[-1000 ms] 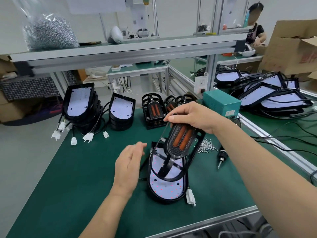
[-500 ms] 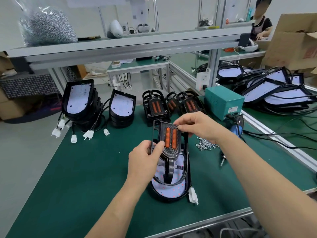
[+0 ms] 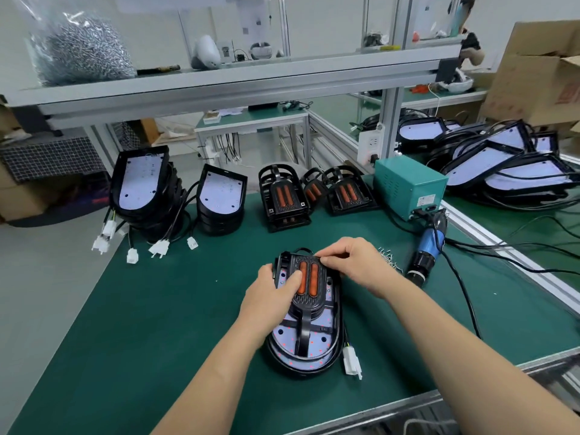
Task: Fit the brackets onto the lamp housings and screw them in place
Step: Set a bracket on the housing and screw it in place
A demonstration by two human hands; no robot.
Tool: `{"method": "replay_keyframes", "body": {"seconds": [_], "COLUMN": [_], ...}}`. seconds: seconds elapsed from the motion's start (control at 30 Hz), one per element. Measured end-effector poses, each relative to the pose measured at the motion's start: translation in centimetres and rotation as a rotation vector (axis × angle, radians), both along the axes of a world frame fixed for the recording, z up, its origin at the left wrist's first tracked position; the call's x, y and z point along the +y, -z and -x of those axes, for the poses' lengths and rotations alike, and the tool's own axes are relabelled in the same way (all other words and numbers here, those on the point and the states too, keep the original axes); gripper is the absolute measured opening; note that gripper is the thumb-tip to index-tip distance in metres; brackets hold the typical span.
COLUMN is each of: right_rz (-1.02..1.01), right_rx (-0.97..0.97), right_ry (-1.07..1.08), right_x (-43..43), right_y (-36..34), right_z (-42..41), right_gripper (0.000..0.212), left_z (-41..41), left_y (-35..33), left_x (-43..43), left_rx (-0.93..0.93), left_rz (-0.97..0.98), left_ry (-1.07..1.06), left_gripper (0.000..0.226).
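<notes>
A black lamp housing (image 3: 317,359) with a white LED board lies on the green mat in front of me. On top of it sits a black bracket (image 3: 309,285) with two orange strips. My left hand (image 3: 271,296) grips the bracket's left side, thumb on its top face. My right hand (image 3: 351,263) pinches the bracket's far right corner. A white connector (image 3: 352,365) hangs off the housing's right side. Loose screws (image 3: 389,257) lie just right of my right hand.
A blue electric screwdriver (image 3: 428,246) lies at the right, wired to a teal power box (image 3: 409,185). More brackets (image 3: 284,196) and stacked housings (image 3: 141,186) stand at the back. Finished lamps (image 3: 508,164) pile up far right. A bag of screws (image 3: 78,48) sits on the shelf.
Both hands have lowered the bracket flat onto the housing. My left hand, free a second ago, now grips the bracket's left side.
</notes>
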State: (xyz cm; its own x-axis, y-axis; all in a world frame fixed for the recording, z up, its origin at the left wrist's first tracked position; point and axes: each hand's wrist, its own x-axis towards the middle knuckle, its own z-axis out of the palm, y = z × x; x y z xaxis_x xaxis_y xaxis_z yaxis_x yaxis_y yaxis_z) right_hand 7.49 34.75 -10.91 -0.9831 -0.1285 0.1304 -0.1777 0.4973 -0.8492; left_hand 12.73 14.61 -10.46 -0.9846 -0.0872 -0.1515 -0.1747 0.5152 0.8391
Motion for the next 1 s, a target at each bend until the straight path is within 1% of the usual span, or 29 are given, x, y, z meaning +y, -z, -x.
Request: {"method": "replay_keyframes", "body": {"seconds": [0.07, 0.13, 0.2, 0.33, 0.37, 0.47, 0.57, 0.63, 0.73, 0.8, 0.87, 0.93, 0.97, 1.0], "right_rz": [-0.074, -0.088, -0.08, 0.122, 0.157, 0.235, 0.303, 0.314, 0.251, 0.108, -0.037, -0.101, -0.105, -0.097], "right_rx": [0.086, 0.125, 0.111, 0.013, -0.005, -0.044, -0.06, -0.064, -0.063, 0.001, 0.104, 0.173, 0.179, 0.162], "right_ry": [0.019, 0.029, 0.031, -0.017, -0.03, -0.047, -0.051, -0.067, -0.089, -0.05, -0.008, 0.013, 0.029, 0.055], "right_x": [-0.4, -0.4, -0.2, 0.6, 0.6, 0.6, 0.7, 0.8, 0.4, 0.2, 0.2, -0.1, -0.4, -0.7], "right_y": [0.5, 0.8, 0.9, 1.0, 1.0, 1.1, 1.1, 1.1, 1.0, 1.0, 1.1, 1.3, 1.5, 1.7], "right_z": [-0.4, -0.7, -0.8, -0.9, -0.9, -1.0, -0.9, -0.9, -1.2, -1.3, -1.6, -2.1, -2.3, -2.4], "right_gripper": [0.017, 0.018, 0.018, 0.017, 0.017, 0.024, 0.03, 0.03, 0.027, 0.02, 0.019, 0.027, 0.033, 0.036], "left_z": [-0.1, 0.1, 0.2, 0.3, 0.3, 0.3, 0.3, 0.4, 0.4, 0.5, 0.4, 0.4, 0.4, 0.5], "left_y": [0.1, 0.2, 0.2, 0.3, 0.3, 0.3, 0.2, 0.2, 0.2, 0.4, 0.6, 0.8, 0.9, 1.0], "left_x": [0.2, 0.3, 0.2, -0.1, -0.1, -0.1, -0.1, -0.1, -0.1, 0.0, 0.0, 0.0, 0.0, 0.0], "left_rx": [-0.002, -0.017, -0.048, -0.142, -0.15, -0.14, -0.154, -0.163, -0.168, -0.164, -0.159, -0.147, -0.123, -0.096], "left_rz": [-0.025, -0.097, -0.195, -0.419, -0.472, -0.546, -0.624, -0.675, -0.709, -0.718, -0.7, -0.629, -0.579, -0.536], "left_ry": [0.001, 0.0, -0.004, -0.023, -0.041, -0.072, -0.082, -0.099, -0.126, -0.131, -0.129, -0.11, -0.085, -0.059], "left_gripper": [0.042, 0.044, 0.048, 0.055, 0.05, 0.034, 0.029, 0.028, 0.026, 0.025, 0.028, 0.038, 0.036, 0.028]}}
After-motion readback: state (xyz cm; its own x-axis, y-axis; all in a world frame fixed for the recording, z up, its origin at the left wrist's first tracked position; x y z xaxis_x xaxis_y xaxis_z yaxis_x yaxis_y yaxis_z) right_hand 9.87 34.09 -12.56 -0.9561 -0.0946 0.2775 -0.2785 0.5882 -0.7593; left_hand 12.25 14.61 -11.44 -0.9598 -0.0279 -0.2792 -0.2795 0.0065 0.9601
